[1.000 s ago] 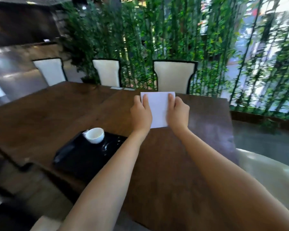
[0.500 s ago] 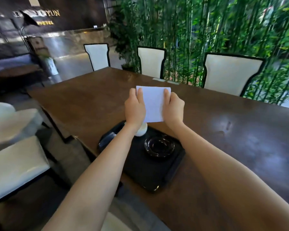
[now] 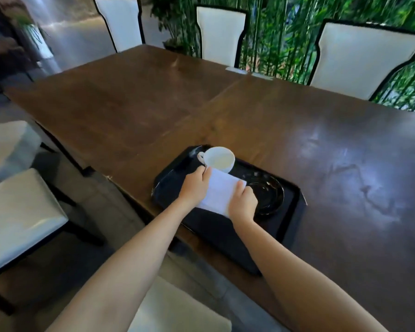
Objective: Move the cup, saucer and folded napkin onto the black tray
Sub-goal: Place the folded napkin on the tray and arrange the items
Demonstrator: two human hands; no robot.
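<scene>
Two hands on the folded napkin (image 3: pixel 222 192): left hand (image 3: pixel 195 187) grips its left edge, right hand (image 3: pixel 243 204) pinches its near right corner, over the black tray (image 3: pixel 290 219). White cup (image 3: pixel 219 159) sits at the tray's far end, black saucer (image 3: pixel 268 196) just right.

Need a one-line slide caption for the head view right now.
Both hands, left and right, lower the folded napkin onto the black tray between cup and saucer.
</scene>
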